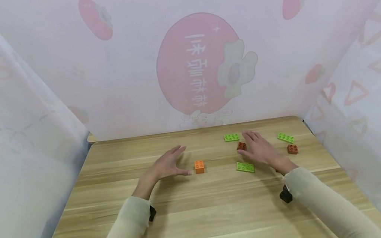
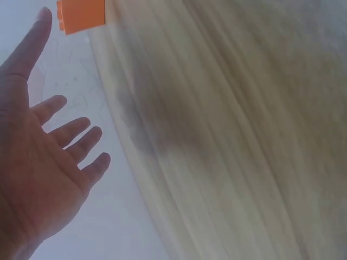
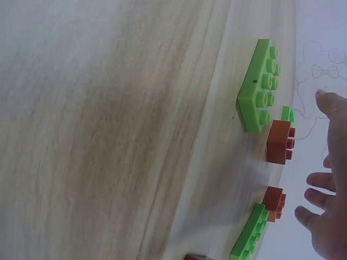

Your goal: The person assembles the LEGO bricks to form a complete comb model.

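My left hand [image 1: 167,165] is spread with thumb and fingers apart, just left of an orange toy building brick [image 1: 199,167]. Its palm is bare in the left wrist view, where the orange brick [image 2: 83,15] shows beyond the thumb tip. My right hand [image 1: 259,149] reaches over a reddish-brown brick [image 1: 241,146], fingers extended and holding nothing. That brown brick [image 3: 278,142] stands studs up on the table. In front of it lies a flat green brick [image 1: 245,167], and a second green brick [image 1: 231,137] lies behind it.
Right of my right hand lie a third green brick [image 1: 285,137] and another brown brick [image 1: 292,149]. A further brown piece [image 3: 196,257] peeks in at the right wrist view's bottom edge. Printed cloth [image 1: 134,82] walls the wooden table [image 1: 198,223] at back and sides.
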The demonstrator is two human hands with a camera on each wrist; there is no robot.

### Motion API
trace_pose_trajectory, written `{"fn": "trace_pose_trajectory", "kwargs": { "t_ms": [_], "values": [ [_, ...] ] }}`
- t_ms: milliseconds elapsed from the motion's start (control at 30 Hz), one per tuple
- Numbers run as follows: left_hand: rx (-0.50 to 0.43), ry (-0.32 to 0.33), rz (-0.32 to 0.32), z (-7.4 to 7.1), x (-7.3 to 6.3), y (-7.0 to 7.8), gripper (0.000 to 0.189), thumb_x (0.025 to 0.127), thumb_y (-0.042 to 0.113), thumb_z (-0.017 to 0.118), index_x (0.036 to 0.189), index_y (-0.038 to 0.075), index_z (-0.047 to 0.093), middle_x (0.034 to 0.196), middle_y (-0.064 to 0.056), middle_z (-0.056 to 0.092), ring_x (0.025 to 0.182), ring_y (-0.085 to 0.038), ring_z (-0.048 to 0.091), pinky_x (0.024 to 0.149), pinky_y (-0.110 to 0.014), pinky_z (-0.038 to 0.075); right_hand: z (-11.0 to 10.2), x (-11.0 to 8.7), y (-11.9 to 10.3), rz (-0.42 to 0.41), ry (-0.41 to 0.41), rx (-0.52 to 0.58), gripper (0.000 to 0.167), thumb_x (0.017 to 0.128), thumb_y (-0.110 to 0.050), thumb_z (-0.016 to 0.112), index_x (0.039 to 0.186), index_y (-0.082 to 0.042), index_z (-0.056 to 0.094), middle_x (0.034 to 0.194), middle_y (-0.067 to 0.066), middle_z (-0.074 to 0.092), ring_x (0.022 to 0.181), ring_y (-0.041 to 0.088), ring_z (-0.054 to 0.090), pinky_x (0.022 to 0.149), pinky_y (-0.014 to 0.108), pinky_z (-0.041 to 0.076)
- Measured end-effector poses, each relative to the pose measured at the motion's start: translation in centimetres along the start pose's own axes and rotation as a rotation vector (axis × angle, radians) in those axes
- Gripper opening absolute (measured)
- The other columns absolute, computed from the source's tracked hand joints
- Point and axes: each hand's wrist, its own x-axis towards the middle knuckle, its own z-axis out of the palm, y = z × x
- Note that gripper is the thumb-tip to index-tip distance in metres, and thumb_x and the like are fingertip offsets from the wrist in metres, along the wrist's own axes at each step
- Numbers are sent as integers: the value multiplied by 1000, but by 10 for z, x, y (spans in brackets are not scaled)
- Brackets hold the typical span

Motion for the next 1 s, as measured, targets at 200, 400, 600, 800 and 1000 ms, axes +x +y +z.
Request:
{"fn": "trace_pose_trajectory", "kwargs": {
  "t_ms": [200,400,600,800,1000],
  "values": [
    [-48,-36,9,9,3,3,107,82,47,91,164,7,36,168,-25,33,153,-47,33,119,-66,36,3,1,2,0,11,71,82,104,-44,68,159,7,35,157,33,44,146,52,40,119,64,35],
    [-101,-38,49,16,5,4,99,81,42,94,157,1,46,161,-26,43,148,-45,42,121,-58,37,9,2,7,6,42,119,76,100,-35,75,153,11,44,149,35,51,139,52,48,113,65,41],
    [-84,-21,61,19,9,7,95,79,40,96,153,0,52,154,-24,51,143,-43,49,120,-55,40,15,3,11,28,60,164,72,96,-29,81,147,13,51,145,35,56,135,53,52,112,65,43],
    [-73,-3,91,22,15,12,87,78,35,97,147,0,58,141,-20,61,124,-34,60,108,-50,51,19,5,15,0,92,186,65,93,-21,84,141,14,56,137,33,62,122,47,64,102,60,52],
    [-87,-4,111,26,18,15,75,80,31,96,140,0,64,127,-14,66,112,-27,64,99,-44,55,22,7,16,-6,101,205,60,92,-17,85,138,14,60,127,29,68,111,41,68,96,56,56]
  ]
}}
